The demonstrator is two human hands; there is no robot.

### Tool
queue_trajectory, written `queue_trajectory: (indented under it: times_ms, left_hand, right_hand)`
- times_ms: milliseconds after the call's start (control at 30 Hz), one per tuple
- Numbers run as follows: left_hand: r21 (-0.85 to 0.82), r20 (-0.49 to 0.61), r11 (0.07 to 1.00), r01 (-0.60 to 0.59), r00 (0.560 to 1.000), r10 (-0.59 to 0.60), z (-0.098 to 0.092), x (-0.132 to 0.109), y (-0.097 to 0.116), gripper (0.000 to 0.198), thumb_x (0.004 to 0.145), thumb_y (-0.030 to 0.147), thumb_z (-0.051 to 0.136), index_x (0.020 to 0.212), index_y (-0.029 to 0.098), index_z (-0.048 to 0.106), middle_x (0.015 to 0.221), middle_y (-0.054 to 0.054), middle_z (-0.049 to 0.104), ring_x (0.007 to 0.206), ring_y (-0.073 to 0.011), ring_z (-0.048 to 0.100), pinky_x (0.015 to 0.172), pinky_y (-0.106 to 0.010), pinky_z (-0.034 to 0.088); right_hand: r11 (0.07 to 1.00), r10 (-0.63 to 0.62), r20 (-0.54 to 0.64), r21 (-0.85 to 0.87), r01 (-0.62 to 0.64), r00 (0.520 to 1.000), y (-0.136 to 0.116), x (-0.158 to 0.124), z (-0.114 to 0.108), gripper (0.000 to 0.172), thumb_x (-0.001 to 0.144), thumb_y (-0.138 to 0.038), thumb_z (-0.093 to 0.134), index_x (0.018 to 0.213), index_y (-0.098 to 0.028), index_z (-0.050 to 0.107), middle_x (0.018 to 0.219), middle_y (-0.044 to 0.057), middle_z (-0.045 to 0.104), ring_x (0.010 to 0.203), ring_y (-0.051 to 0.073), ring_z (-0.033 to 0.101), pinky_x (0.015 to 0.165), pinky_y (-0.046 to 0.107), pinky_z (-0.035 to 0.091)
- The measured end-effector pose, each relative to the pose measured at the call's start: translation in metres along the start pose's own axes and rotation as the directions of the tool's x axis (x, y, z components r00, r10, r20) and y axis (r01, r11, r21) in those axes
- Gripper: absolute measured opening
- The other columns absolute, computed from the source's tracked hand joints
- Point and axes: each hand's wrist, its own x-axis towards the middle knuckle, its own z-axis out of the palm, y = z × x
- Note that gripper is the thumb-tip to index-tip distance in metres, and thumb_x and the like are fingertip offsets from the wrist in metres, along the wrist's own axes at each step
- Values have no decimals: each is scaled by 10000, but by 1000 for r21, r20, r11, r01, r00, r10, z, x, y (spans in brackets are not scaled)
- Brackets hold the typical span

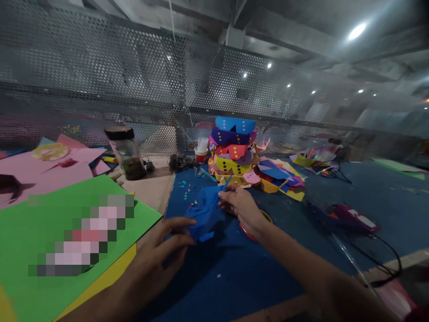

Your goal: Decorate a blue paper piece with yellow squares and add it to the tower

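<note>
A crumpled, thin blue sheet [208,208], partly see-through, is held just over the blue tabletop [214,297] at the middle. My right hand [243,203] pinches its upper right edge between thumb and fingers. At its lower left edge is my left hand [169,241], fingers stretched out and apart, the tips touching the sheet or very close to it. Beneath my right wrist a round red and yellow ring-shaped thing [248,232] is partly hidden. Behind the sheet stands a stack of coloured cut-paper pieces with small square dots [234,138].
Green card [134,214] with a pixelated patch lies at left, over yellow paper, with pink paper [67,167] behind. A lidded jar [125,154] and a paper cup [201,154] stand farther back. Paper scraps [281,174] and a blurred purple corded tool [355,217] lie right. Perforated mesh [144,76] rises behind.
</note>
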Motion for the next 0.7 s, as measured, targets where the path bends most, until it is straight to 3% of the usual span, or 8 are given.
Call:
queue_trajectory:
  times_ms: [67,167,200,267,367,600,700]
  left_hand:
    - [-50,-119,995,92,988,-97,-2,6,1,228,835,128,591,1009,273,564,1233,-45,517,1095,-214,557,950,-394,475]
    - [-259,-261,930,260,908,-326,-3,13,-3,382,792,226,678,1123,267,493,1241,-65,514,1171,-257,518,977,-453,454]
    - [-363,-247,878,311,877,-412,-3,15,-6,450,780,251,695,1168,266,466,1250,-71,517,1162,-258,533,959,-452,470]
    - [-553,-117,728,407,826,-551,-2,17,-14,564,757,292,724,1238,254,431,1259,-89,539,1119,-259,579,921,-446,503]
    - [-677,30,545,495,758,-651,-1,20,-23,648,709,330,767,1259,223,443,1278,-114,560,1130,-274,589,906,-431,521]
    - [-755,49,381,533,626,-778,-8,26,-17,735,640,317,822,1278,207,475,1356,-127,533,1223,-273,534,963,-387,489]
    - [-788,35,343,510,595,-803,-6,26,-18,741,607,287,847,1261,203,507,1319,-111,574,1202,-266,552,960,-371,487]
  right_hand:
    - [1000,-2,-6,26,3,1000,-1,-1,-2,365,679,-328,790,897,-182,537,669,-23,672,628,115,651,628,221,517]
    - [992,-45,-7,118,46,999,0,-3,-2,319,702,-318,782,862,-173,547,729,-5,675,681,123,661,681,251,538]
    - [986,-59,0,155,58,998,0,-4,-2,313,705,-310,782,862,-173,548,747,-2,672,700,128,664,695,263,543]
    - [976,-70,31,207,62,997,1,-7,-1,303,706,-303,783,853,-170,554,753,-2,664,713,138,667,708,280,549]
    - [973,-68,78,226,49,995,2,-12,2,286,705,-314,782,819,-157,572,737,8,661,709,153,673,707,289,549]
    - [966,-82,119,252,50,990,2,-22,7,232,740,-310,756,784,-137,608,736,34,667,743,172,674,736,307,548]
    - [962,-88,130,267,50,988,0,-26,8,210,767,-302,737,811,-144,605,760,33,665,794,189,676,768,331,549]
